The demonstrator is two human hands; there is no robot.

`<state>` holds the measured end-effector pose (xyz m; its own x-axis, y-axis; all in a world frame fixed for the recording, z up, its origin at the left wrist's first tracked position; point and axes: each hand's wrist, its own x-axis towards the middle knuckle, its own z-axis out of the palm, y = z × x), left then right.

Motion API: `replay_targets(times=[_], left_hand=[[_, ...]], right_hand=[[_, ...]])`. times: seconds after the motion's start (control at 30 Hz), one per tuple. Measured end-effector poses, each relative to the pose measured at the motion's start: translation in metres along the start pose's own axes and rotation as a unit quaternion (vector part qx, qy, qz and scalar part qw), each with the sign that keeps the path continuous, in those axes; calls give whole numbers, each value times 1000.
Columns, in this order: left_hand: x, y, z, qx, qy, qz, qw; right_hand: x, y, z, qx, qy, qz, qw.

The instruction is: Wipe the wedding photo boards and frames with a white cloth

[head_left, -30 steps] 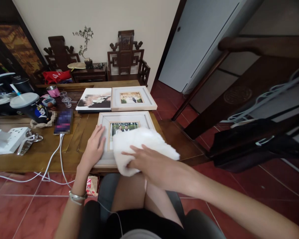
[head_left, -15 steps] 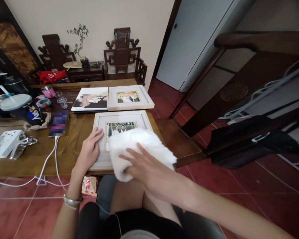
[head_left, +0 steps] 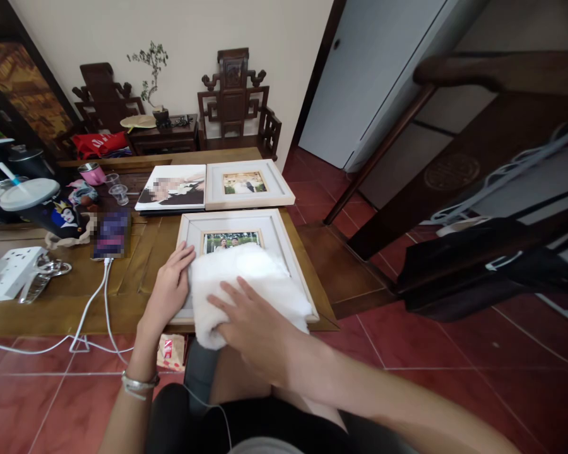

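Observation:
A light wooden picture frame (head_left: 288, 252) with a wide pale mat lies flat near the table's front edge. Its photo (head_left: 231, 240), showing two people before greenery, is partly covered. My left hand (head_left: 171, 280) grips the frame's left side, fingers laid over the edge and thumb hidden. Under my right hand (head_left: 250, 321) is a fluffy white cloth (head_left: 246, 268), held against the lower part of the frame. The fingers press on top of the cloth, and a fold of it hangs past the frame's near edge.
Behind lie a second framed photo (head_left: 269, 173) and a white-edged photo panel (head_left: 180, 183). Leftward are a phone (head_left: 111, 234) on a white cable, a power strip (head_left: 14, 271), a clear claw clip (head_left: 45, 271) and a lidded black cup (head_left: 42, 205). A wooden chair (head_left: 397, 170) stands right.
My right hand and the white cloth have slid left across the frame, uncovering its lower right corner. My left hand stays at the left edge.

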<state>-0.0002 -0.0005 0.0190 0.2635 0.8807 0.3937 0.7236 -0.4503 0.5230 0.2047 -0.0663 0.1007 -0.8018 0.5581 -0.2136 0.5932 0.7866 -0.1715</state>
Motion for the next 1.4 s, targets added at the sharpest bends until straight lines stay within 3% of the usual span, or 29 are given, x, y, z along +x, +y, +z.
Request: replay_targets(times=[0.07,0.27,0.37,0.57,0.67,0.77,0.9,1.03,1.17,1.4], left_hand=[[0,-1,0,2,-2,6,1000],[-1,-5,0,0,-16,32,999],[-2,-8,0,0,-20,43,999],[-2,-10,2,1,-14,42,999],[-2,-11,3,-5,-8,35,999],[-2,-12,4,-7,-2,31,999],[-2,-11,4,0,1,31,1000],[-2,-10,4,6,-2,31,1000],[-2,-8,4,5,-1,27,1000],[-1,-8,6,4,7,12,1000]], right_hand=[[-14,5,9,8,29,21,999],[-90,33,33,-25,132,139,981],[-93,48,36,-55,142,176,973],[-36,97,18,-84,116,254,956],[0,115,0,-105,152,284,941],[41,115,-16,-137,201,234,941],[95,97,-23,-175,185,101,962],[119,90,-18,-164,174,104,965],[99,107,-13,-145,143,161,966],[22,151,-6,-139,115,242,953]])
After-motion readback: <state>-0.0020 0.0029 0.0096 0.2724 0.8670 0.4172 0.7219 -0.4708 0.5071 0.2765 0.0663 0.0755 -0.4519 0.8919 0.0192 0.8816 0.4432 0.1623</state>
